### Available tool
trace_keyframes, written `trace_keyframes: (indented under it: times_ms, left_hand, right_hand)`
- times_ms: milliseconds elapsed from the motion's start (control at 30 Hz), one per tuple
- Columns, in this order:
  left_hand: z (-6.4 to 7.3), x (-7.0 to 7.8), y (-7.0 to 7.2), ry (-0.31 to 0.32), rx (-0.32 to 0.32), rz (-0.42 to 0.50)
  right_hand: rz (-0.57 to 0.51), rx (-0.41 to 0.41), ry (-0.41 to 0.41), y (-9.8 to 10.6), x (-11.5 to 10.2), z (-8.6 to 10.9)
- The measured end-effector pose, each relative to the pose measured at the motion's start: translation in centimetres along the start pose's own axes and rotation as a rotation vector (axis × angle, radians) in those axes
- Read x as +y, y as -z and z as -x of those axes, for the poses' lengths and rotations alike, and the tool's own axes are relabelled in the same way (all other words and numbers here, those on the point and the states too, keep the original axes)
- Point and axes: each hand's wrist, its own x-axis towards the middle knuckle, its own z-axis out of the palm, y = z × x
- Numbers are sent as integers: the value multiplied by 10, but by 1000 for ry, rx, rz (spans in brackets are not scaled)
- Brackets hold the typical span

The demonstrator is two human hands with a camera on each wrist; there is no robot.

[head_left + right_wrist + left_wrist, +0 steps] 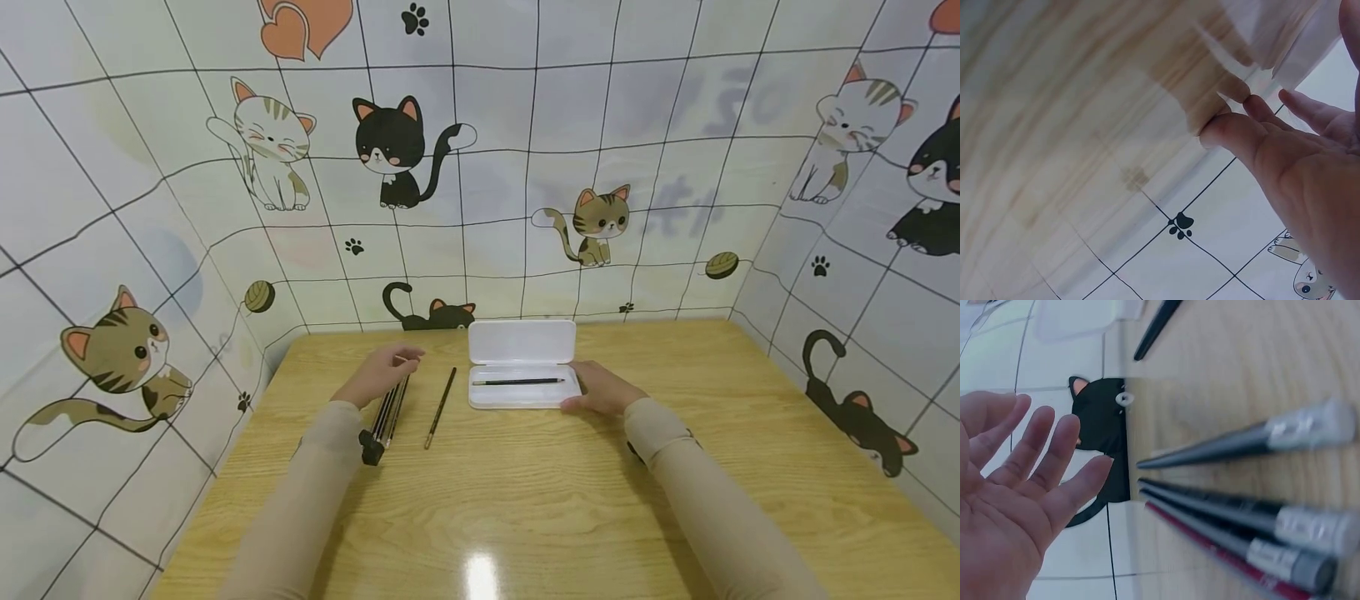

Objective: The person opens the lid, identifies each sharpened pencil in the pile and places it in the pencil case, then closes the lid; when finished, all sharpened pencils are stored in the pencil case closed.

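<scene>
A white hinged case (521, 400) lies with its lid raised toward the wall. One slim dark stick (525, 382) with a silvery left end is inside it. My right hand (603, 389) holds the case at its right end, thumb at the front corner and fingers farther back. Just above the far end of a bundle of slim dark sticks (390, 412) hovers my left hand (386, 371). Its fingers (1060, 447) are loosely bent with nothing in them. In the left wrist view, the tapered sticks (1210, 449) have silvery bands near their thick ends.
A single dark stick (440, 408) lies between the bundle and the case. At the bundle's near end sits a small black block (371, 450). The wooden table (525, 500) meets a cat-print sheet (495, 250) along its back edge.
</scene>
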Motion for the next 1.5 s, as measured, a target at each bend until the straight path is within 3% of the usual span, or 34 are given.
trace_keyframes:
  times_ms: [200, 433, 633, 1167, 1500]
  left_hand:
    - [6, 0, 7, 38, 20, 41]
    - [7, 4, 4, 24, 15, -9]
    - [2, -2, 1, -3, 4, -63]
    - [-3, -7, -7, -2, -58, -52]
    - [-6, 0, -17, -21, -68, -59]
  right_hand:
    - [-24, -26, -17, 3, -2, 1]
    - [-31, -42, -33, 5, -1, 2]
    - [-35, -44, -34, 5, -3, 1]
    - [-25, -21, 6, 1, -2, 3]
    - [-18, -25, -10, 1, 0, 3]
